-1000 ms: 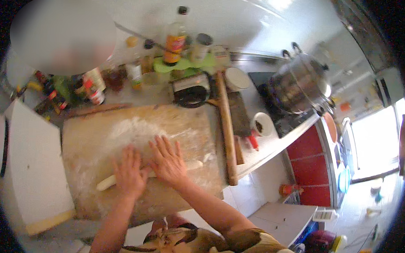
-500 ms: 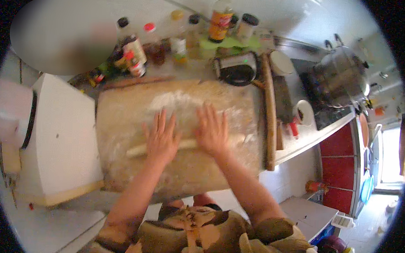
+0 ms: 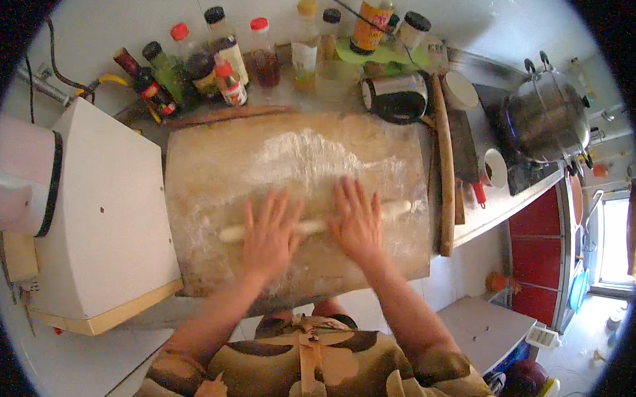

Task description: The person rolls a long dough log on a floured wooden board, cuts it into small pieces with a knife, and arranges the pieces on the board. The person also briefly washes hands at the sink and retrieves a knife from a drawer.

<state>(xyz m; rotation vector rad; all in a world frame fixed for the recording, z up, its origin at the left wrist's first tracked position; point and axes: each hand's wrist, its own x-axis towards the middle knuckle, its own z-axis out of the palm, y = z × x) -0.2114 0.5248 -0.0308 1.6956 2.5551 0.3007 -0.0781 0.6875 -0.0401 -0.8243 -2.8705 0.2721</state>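
A long, thin rope of pale dough lies slantwise across a floured wooden board, its right end farther from me. My left hand rests palm down over the left part of the rope, fingers outstretched and a little spread. Over its right part lies my right hand, also flat with fingers extended. Both palms hide the dough beneath them; it shows between the hands and at both ends. Beyond my fingertips a patch of white flour is spread on the board.
Several sauce and oil bottles line the wall behind the board. A black and silver appliance stands at the back right. Beside the board's right edge lies a long wooden rolling pin. A steel pot sits farther right; a white box borders the left.
Both hands have slid toward me over the board, and the dough rope has rolled slightly nearer with them. My view has shifted, so more bottles show at the back left.
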